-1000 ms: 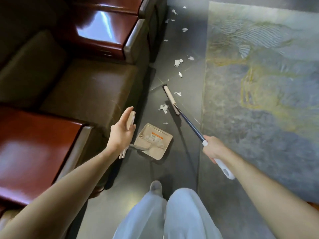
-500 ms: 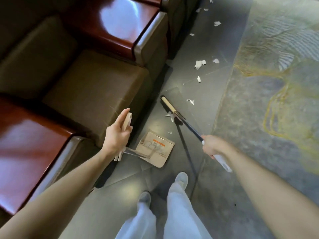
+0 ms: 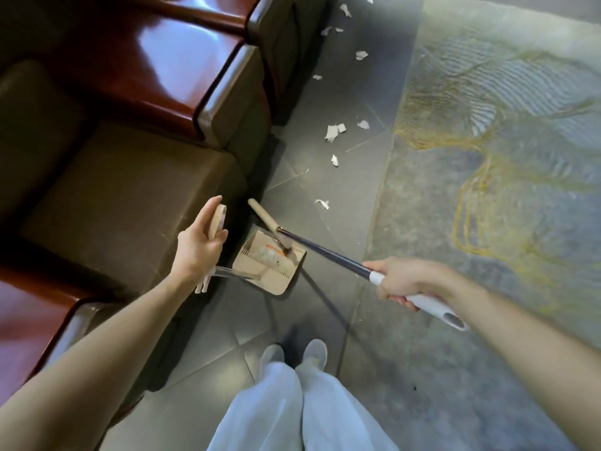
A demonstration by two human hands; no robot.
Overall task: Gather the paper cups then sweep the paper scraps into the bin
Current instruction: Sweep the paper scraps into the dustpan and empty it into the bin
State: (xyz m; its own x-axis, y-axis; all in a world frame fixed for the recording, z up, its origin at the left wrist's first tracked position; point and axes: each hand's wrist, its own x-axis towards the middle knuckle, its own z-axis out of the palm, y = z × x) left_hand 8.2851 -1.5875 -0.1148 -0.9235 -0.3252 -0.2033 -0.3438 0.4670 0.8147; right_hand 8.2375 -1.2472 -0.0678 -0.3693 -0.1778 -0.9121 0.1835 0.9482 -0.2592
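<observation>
While the person stands on the dark tiled floor (image 3: 309, 177), I see the left hand (image 3: 198, 249) grasping the beige top of the long handle of the dustpan (image 3: 276, 281): the thumb lies along the grip and the other fingers are curled round it. The dustpan stands on the floor just beside the front edge of the brown seat (image 3: 123, 203), with its open mouth turned away from the person, and a small white heap (image 3: 265, 253) lies inside it. The right hand (image 3: 406, 281) is clenched around the broom (image 3: 325, 252), at the place where the dark shaft meets the white grip. The beige head of the broom is at the far edge of the dustpan, and its bristles are over the mouth; I cannot tell if they touch it. More paper scraps (image 3: 331, 133) lie loose on the strip of floor between the seats and the left edge of the grey and yellow rug (image 3: 487, 206), farther from the person than the dustpan, up to the top edge of the view. A glossy red-brown armrest (image 3: 169, 70) is beside the seat. Two pale shoes (image 3: 313, 353) stand on the floor, close to the rug's edge.
</observation>
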